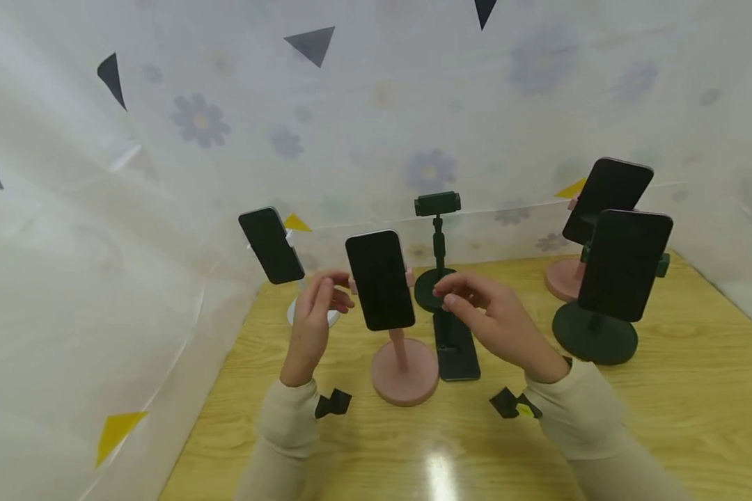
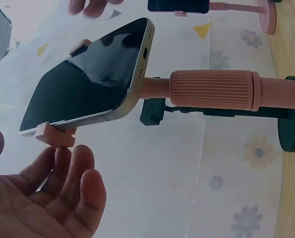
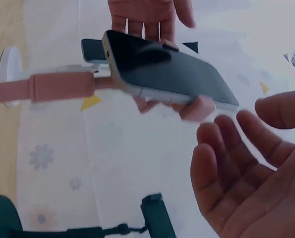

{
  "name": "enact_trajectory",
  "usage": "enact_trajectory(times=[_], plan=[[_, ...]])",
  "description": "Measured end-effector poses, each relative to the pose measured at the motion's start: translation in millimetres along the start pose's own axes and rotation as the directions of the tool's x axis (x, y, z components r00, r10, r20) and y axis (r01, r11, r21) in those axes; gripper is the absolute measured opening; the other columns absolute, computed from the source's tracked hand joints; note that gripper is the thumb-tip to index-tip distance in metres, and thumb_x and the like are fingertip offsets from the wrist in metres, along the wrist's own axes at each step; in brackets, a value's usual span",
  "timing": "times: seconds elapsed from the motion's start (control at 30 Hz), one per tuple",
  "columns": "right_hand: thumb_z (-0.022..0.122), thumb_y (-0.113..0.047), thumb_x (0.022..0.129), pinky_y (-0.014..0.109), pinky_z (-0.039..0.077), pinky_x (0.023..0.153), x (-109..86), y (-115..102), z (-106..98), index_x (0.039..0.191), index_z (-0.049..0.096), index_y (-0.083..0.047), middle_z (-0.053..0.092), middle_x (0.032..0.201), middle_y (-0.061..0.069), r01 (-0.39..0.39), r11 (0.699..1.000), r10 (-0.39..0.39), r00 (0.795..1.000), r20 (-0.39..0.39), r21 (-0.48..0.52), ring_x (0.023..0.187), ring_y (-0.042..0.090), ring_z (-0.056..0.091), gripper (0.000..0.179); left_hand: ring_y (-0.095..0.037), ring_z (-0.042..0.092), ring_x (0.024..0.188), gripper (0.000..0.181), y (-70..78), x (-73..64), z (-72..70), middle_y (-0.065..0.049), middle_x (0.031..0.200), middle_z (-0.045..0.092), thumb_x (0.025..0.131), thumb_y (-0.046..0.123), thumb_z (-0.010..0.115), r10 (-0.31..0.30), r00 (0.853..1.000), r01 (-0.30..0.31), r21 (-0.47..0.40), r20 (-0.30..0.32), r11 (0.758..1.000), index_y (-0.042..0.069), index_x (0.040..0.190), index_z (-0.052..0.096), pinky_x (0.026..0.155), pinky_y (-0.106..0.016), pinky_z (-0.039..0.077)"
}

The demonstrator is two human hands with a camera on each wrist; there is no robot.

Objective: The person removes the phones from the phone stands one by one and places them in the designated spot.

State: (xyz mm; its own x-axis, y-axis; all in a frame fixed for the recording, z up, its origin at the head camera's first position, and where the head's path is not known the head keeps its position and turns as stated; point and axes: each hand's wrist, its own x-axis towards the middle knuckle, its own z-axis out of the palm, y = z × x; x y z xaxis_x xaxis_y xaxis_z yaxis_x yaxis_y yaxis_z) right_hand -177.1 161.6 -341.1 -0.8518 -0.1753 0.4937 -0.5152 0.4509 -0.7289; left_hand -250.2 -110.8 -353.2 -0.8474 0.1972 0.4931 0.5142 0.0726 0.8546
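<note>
I have the middle phone (image 1: pixel 381 280) seated in the pink clamp (image 1: pixel 410 277) of the near pink stand (image 1: pixel 404 379), roughly upright, dark screen facing me, its port end down towards the stem. My left hand (image 1: pixel 312 323) is at the clamp's left side, released, fingers loosely bent; I can't tell whether the fingertips touch it. My right hand (image 1: pixel 501 321) hovers right of the phone, apart from it, also released with its fingers curved. Just behind the near pink stand, I see a flat phone (image 1: pixel 457 351) lying on the tabletop (image 1: pixel 683 417), its far end at the base of the dark green stand (image 1: pixel 439 243). Behind my left hand, a white stand (image 1: pixel 293 313) holds the left phone (image 1: pixel 271 245) at a tilt. Over on the right, the front green stand (image 1: pixel 595 339) carries the front right phone (image 1: pixel 625 264), partly covering the rear right phone (image 1: pixel 608 198) held by the rear pink stand (image 1: pixel 560 280). A flowered white sheet (image 1: pixel 351 167) stands behind everything.
</note>
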Motion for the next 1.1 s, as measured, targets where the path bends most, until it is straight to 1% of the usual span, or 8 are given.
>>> enact_trajectory(times=[0.07,0.17,0.3,0.33,0.43,0.57,0.8,1.1], plan=[[0.054,-0.012,0.102,0.031,0.053,0.077,10.3,-7.7,7.2,0.120,0.062,-0.011,0.067,0.113,0.005,-0.025,1.000,0.025,1.000,0.012,-0.019,0.092,0.013,0.062,0.020,-0.022,0.065,0.082,0.036,4.8,0.1,4.3,-0.021,0.111,0.061,0.109,0.020,0.035,0.018,1.000,-0.019,0.056,0.024,0.998,-0.005,0.122,0.057,0.074,-0.024,0.053],[0.055,-0.017,0.102,0.035,0.052,0.079,25.4,-16.6,17.8,0.123,0.060,-0.010,0.066,0.115,0.007,-0.098,0.995,0.099,0.995,0.012,-0.030,0.094,0.018,0.062,0.023,-0.029,0.065,0.083,0.035,7.9,3.1,10.4,-0.021,0.109,0.061,0.109,0.023,0.036,-0.038,0.999,0.033,0.128,0.031,0.991,0.000,0.126,0.057,0.075,-0.027,0.053],[0.052,-0.030,0.104,0.040,0.051,0.084,44.3,-20.8,30.9,0.128,0.057,-0.009,0.065,0.118,0.010,-0.172,0.983,0.171,0.985,-0.019,-0.064,0.097,0.024,0.063,0.033,-0.029,0.061,0.074,0.034,6.1,11.0,18.8,-0.016,0.088,0.060,0.108,0.034,0.039,-0.105,0.991,0.087,0.196,0.083,0.977,0.007,0.118,0.058,0.070,-0.031,0.051],[0.051,-0.033,0.104,0.040,0.050,0.083,48.6,-20.4,33.9,0.128,0.058,-0.008,0.064,0.115,0.010,-0.171,0.982,0.169,0.985,-0.031,-0.080,0.095,0.024,0.062,0.035,-0.027,0.058,0.070,0.034,5.1,12.9,20.8,-0.014,0.083,0.057,0.108,0.036,0.040,-0.107,0.990,0.085,0.206,0.094,0.975,0.008,0.115,0.058,0.067,-0.031,0.050],[0.047,-0.034,0.106,0.037,0.046,0.072,57.5,-19.5,41.6,0.108,0.060,-0.007,0.060,0.091,0.011,-0.147,0.980,0.142,0.989,-0.051,-0.130,0.076,0.024,0.055,0.030,-0.022,0.051,0.062,0.032,2.0,15.6,25.8,-0.010,0.073,0.051,0.107,0.038,0.042,-0.092,0.991,0.067,0.228,0.099,0.971,0.009,0.106,0.057,0.060,-0.029,0.046],[0.042,-0.025,0.108,0.033,0.035,0.061,62.4,-16.8,49.9,0.085,0.048,-0.007,0.040,0.071,0.008,-0.091,0.980,0.082,0.995,-0.062,-0.175,0.060,0.020,0.039,0.029,-0.020,0.045,0.060,0.029,-0.5,12.9,27.9,-0.007,0.072,0.046,0.107,0.033,0.042,-0.062,0.995,0.041,0.245,0.079,0.969,0.008,0.100,0.053,0.057,-0.027,0.040],[0.039,-0.023,0.108,0.033,0.035,0.065,64.4,-10.3,55.1,0.090,0.049,-0.006,0.040,0.073,0.006,-0.074,0.983,0.061,0.995,-0.082,-0.170,0.066,0.021,0.043,0.027,-0.017,0.037,0.056,0.027,-1.3,10.0,34.1,-0.004,0.070,0.037,0.108,0.027,0.040,0.008,0.999,-0.019,0.297,0.041,0.955,0.005,0.093,0.045,0.054,-0.024,0.033],[0.039,-0.023,0.108,0.032,0.034,0.065,63.3,-4.6,54.9,0.091,0.048,-0.006,0.038,0.072,0.006,-0.078,0.992,0.071,0.995,-0.077,-0.097,0.063,0.018,0.040,0.026,-0.016,0.035,0.056,0.030,-2.0,6.4,40.1,-0.003,0.070,0.035,0.109,0.027,0.038,0.004,1.000,-0.012,0.327,0.027,0.945,0.004,0.091,0.040,0.054,-0.023,0.031]])
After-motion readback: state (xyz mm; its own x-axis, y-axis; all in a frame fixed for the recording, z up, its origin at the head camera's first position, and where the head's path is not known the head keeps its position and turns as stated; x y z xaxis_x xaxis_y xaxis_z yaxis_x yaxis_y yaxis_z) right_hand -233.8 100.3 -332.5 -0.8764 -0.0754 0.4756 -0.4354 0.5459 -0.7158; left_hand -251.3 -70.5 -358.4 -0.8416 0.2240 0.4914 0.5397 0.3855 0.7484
